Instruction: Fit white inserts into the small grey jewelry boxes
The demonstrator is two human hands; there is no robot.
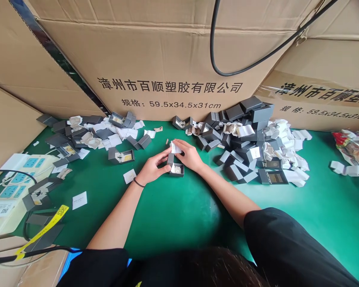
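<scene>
In the middle of the green table (167,215), a small dark grey hinged box (177,170) lies opened, with something pale inside its lower half. My left hand (152,167) grips the box by its raised lid, thumb and fingers closed on it. Just beyond the lid, my right hand (190,155) has its fingers closed on a small white paper piece (176,148). Another opened grey box (121,156) with a yellowish inside sits left of my hands. Near my left wrist lies a square white card (129,176).
Piles of grey boxes with white paper pieces stand at right (242,143) and left. A power strip (18,187) with cables lies far left. Large cardboard cartons (167,52) wall the back, and a black cable (212,44) hangs before them. A colourful plastic bag (353,149) lies far right.
</scene>
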